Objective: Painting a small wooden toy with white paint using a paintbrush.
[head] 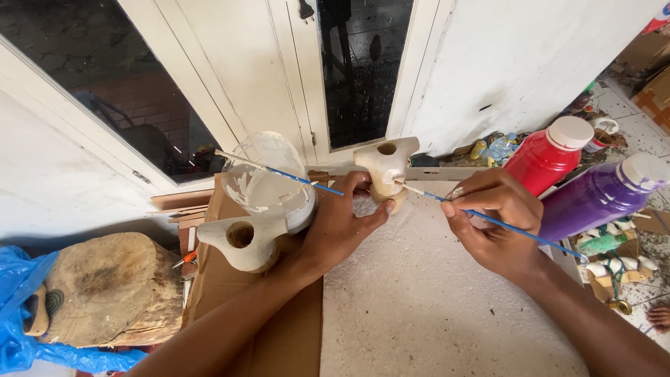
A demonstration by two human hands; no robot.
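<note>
At frame centre, the left hand [342, 223] is grasping a small wooden carving [385, 167]; the right hand [492, 220] is gripping a blue-handled paintbrush [488, 220], its tip seemingly touching the carving.

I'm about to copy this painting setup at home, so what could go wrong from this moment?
The plastic jar of white paint sits right by the left hand, with a second brush resting across it; a nudge might tip it onto the cardboard. The right hand works its blue brush close to the red bottle and purple bottle, which an elbow might knock. The small wooden piece is pinched only by fingertips and may slip.
</note>
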